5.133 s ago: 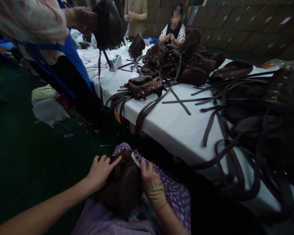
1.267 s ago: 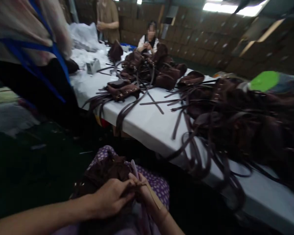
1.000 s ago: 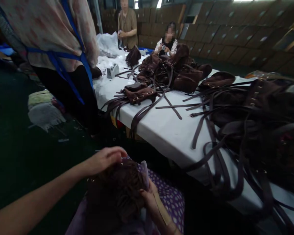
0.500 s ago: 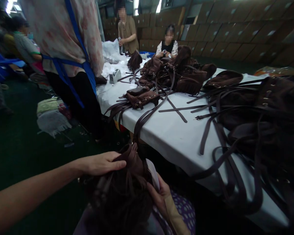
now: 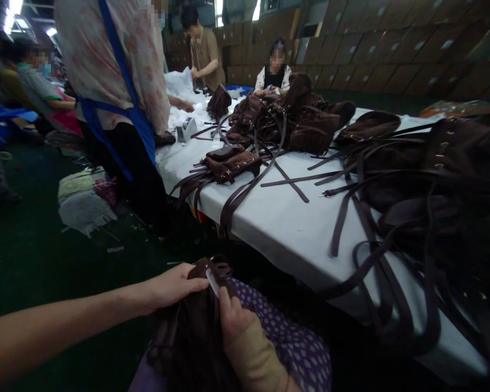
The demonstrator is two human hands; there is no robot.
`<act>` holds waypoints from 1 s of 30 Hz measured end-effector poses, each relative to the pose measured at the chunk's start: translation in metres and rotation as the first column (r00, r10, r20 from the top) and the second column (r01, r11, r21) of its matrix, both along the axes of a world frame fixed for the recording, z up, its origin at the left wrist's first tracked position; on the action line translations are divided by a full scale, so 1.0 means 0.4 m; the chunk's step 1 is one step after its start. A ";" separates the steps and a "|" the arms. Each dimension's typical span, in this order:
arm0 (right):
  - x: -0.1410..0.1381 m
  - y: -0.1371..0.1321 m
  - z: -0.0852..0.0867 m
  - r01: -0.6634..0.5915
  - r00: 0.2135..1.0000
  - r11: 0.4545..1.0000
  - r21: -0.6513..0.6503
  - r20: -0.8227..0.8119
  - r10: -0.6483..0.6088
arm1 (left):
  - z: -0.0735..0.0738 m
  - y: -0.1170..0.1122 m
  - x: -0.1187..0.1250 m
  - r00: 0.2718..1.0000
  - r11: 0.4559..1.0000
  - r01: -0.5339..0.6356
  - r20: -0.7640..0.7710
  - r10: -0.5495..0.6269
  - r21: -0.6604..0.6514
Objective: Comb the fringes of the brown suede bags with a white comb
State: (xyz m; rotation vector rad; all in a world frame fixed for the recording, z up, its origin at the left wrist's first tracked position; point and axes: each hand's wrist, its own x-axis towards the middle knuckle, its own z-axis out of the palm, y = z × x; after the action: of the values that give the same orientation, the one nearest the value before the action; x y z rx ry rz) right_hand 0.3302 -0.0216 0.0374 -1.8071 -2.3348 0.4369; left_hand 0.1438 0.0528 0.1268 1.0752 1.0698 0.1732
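Note:
A dark brown fringed bag (image 5: pixel 190 332) rests over my lap, with part of its rim raised. My left hand (image 5: pixel 171 284) is closed on that rim, thumb on top. My right hand (image 5: pixel 237 318), in a beige sleeve or wrist cover, pinches a thin white strip (image 5: pixel 213 282) against the bag beside my left thumb. Whether the strip is paper or cloth I cannot tell. The bag's lower part is dark, and the fingers under the rim are hidden.
A white-covered table (image 5: pixel 277 218) holds piled brown bags (image 5: pixel 286 120) with long dangling straps (image 5: pixel 367 212). A co-worker in a blue apron (image 5: pixel 142 130) stands at its left side; two people sit or stand beyond. Stacked cartons (image 5: pixel 371 49) line the back.
My right hand has moved up and left, bringing the white strip to the bag's rim near my left thumb. The bag is lower and turned. The aproned co-worker's arm now reaches over the table.

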 end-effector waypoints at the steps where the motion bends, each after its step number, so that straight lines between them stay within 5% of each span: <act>1: 0.009 0.011 -0.015 -0.016 0.994 0.998 -0.063 0.105 0.022 | 0.005 -0.009 -0.001 1.000 1.000 0.004 0.006 -0.004 0.026; 3: 0.049 0.028 -0.050 -0.026 0.970 0.995 -0.096 0.236 0.049 | 0.005 -0.027 -0.009 1.000 0.997 0.015 0.010 -0.016 0.071; 6: 0.131 0.040 -0.098 -0.078 0.975 0.995 -0.067 0.204 0.090 | -0.002 -0.052 -0.028 0.999 0.996 0.051 0.000 -0.051 0.073; 9: 0.235 0.031 -0.134 0.152 0.988 0.980 -0.128 0.023 -0.151 | 0.012 -0.070 -0.062 1.000 1.000 0.021 -0.015 -0.021 0.021; 11: 0.322 0.012 -0.155 0.385 0.919 0.898 -0.214 0.004 -0.393 | 0.034 -0.074 -0.094 0.998 0.999 -0.051 -0.043 0.050 -0.009; 14: 0.407 -0.017 -0.161 0.515 0.835 0.818 -0.255 -0.064 -0.546 | 0.056 -0.063 -0.131 0.981 0.985 -0.169 -0.100 0.166 -0.024; 18: 0.296 -0.016 -0.054 0.400 0.802 0.896 -0.194 -0.398 -0.445 | 0.048 -0.030 -0.110 0.966 0.972 -0.234 -0.119 0.230 -0.023; 21: 0.111 -0.004 0.066 0.259 0.832 0.957 0.130 -0.534 -0.152 | 0.050 -0.012 -0.061 0.965 0.970 -0.242 -0.109 0.237 -0.026; 23: 0.017 0.008 0.105 0.108 0.902 0.951 0.290 -0.430 0.029 | 0.061 -0.008 -0.036 0.967 0.974 -0.225 -0.116 0.226 0.025; 26: -0.002 0.040 0.068 -0.042 0.980 0.982 0.182 -0.185 0.076 | 0.080 -0.012 -0.030 0.975 0.980 -0.187 -0.106 0.194 0.075; 28: 0.071 0.068 0.004 0.114 0.980 0.993 -0.008 -0.161 -0.113 | 0.084 -0.018 -0.045 0.975 0.977 -0.191 -0.101 0.200 0.092; 30: 0.180 0.084 -0.060 0.346 0.916 0.926 -0.149 -0.159 -0.368 | 0.082 -0.021 -0.067 0.963 0.967 -0.241 -0.105 0.250 0.087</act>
State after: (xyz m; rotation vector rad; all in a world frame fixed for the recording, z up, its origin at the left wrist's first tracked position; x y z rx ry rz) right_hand 0.4022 0.0120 0.0136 -2.0902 -1.8368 0.6643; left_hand 0.1169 0.0443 0.1596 1.0251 1.3096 0.3554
